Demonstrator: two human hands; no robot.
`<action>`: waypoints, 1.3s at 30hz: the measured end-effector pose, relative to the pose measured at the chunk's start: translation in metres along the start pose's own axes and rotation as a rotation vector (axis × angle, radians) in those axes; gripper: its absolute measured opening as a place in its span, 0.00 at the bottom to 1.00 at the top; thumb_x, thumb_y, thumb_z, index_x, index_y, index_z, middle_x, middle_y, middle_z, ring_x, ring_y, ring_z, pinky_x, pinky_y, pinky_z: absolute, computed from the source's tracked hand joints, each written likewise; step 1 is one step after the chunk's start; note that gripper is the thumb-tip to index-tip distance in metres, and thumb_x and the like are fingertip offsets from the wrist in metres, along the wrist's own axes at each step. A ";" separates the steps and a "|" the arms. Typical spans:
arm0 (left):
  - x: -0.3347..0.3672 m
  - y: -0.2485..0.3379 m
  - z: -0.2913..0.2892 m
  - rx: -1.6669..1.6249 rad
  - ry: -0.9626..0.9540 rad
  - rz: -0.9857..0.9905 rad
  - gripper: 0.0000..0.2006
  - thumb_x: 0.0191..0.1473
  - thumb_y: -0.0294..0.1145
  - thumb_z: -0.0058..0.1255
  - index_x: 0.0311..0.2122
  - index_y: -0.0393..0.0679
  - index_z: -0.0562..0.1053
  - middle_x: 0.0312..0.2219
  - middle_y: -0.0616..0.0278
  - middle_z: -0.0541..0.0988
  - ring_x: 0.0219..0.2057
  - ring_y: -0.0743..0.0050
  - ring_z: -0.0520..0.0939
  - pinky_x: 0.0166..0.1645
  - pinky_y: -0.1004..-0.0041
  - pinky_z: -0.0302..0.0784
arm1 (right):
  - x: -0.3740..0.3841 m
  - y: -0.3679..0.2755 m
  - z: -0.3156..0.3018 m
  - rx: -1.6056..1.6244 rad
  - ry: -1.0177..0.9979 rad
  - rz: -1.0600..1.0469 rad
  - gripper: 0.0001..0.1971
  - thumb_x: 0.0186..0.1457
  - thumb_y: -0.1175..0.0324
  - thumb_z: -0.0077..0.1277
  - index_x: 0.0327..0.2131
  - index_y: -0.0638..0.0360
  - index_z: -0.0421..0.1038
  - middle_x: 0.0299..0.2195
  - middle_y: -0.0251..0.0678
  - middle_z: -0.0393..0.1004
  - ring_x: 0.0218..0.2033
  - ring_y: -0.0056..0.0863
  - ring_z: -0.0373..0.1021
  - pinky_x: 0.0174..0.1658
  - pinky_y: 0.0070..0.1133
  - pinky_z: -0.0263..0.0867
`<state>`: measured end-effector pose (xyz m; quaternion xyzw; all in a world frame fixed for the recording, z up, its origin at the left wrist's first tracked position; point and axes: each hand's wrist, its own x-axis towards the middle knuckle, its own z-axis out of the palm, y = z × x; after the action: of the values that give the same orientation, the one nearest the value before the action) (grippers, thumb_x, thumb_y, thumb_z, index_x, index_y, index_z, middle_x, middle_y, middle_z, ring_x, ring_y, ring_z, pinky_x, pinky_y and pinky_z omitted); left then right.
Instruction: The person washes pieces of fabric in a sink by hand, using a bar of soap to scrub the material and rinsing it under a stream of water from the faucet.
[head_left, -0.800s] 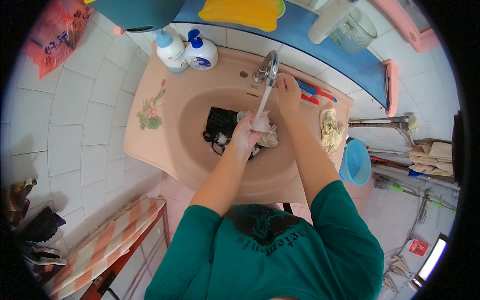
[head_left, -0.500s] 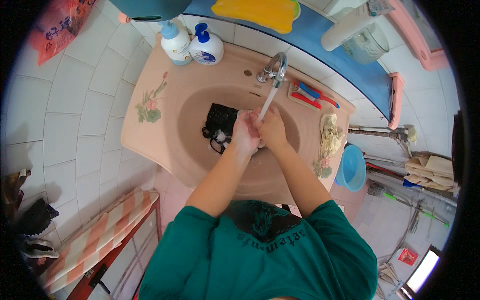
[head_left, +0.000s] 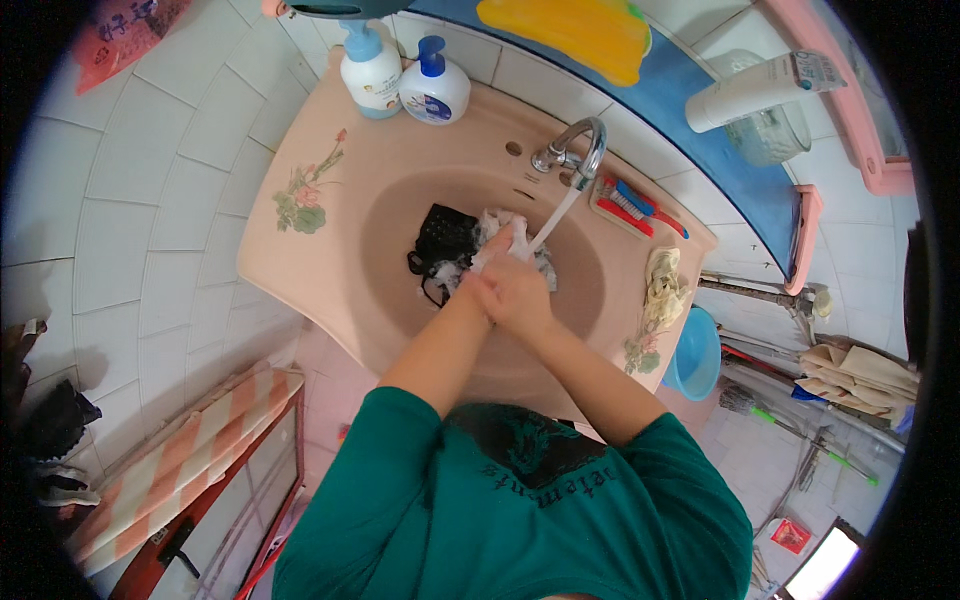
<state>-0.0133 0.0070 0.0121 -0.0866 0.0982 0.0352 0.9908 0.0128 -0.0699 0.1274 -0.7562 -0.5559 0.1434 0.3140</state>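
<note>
Over the pink sink basin [head_left: 385,215], my left hand [head_left: 500,250] reaches forward, wet and sudsy, with its fingers stretched out beside the stream. My right hand [head_left: 520,293] is wrapped around the left wrist, its fingers partly hidden and slightly blurred. Water runs from the chrome faucet [head_left: 590,140] down onto the hands. A black lacy piece of clothing [head_left: 443,235] with thin straps lies in the basin to their left, with white foam on it. Whitish wet cloth [head_left: 545,272] shows under and around the hands, mostly covered by them.
Two pump bottles, one light blue-topped [head_left: 371,75] and one dark blue-topped [head_left: 436,92], stand at the back left. Scrub brushes [head_left: 635,205] rest in a dish right of the faucet. A cream cloth [head_left: 664,280] lies on the right rim, near a blue basin [head_left: 695,352].
My right hand has slid back from the left fingers to the left wrist. More whitish cloth shows in the basin, and the view has shifted slightly.
</note>
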 end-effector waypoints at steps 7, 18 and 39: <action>0.017 -0.018 -0.041 0.153 -0.071 0.168 0.14 0.60 0.42 0.40 0.44 0.43 0.70 0.37 0.60 0.76 0.38 0.64 0.76 0.43 0.66 0.73 | 0.021 0.040 0.007 0.084 0.018 0.445 0.16 0.54 0.54 0.46 0.30 0.57 0.75 0.22 0.47 0.72 0.26 0.49 0.70 0.29 0.37 0.65; 0.000 -0.029 0.028 -0.063 0.475 0.173 0.16 0.62 0.44 0.35 0.46 0.43 0.67 0.38 0.59 0.76 0.40 0.62 0.76 0.45 0.63 0.73 | -0.002 0.059 0.029 -0.093 0.112 0.366 0.13 0.53 0.59 0.46 0.28 0.58 0.72 0.21 0.48 0.72 0.25 0.47 0.70 0.28 0.37 0.63; -0.001 0.010 0.000 0.212 0.587 -0.026 0.14 0.55 0.44 0.49 0.34 0.43 0.70 0.26 0.63 0.75 0.25 0.74 0.75 0.27 0.74 0.72 | -0.008 0.008 0.000 0.230 0.066 -0.144 0.08 0.43 0.66 0.55 0.21 0.57 0.68 0.25 0.38 0.72 0.33 0.39 0.69 0.42 0.32 0.63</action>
<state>-0.0151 0.0171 0.0106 0.0095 0.3821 -0.0145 0.9240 0.0163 -0.0791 0.1212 -0.6778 -0.5778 0.1583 0.4262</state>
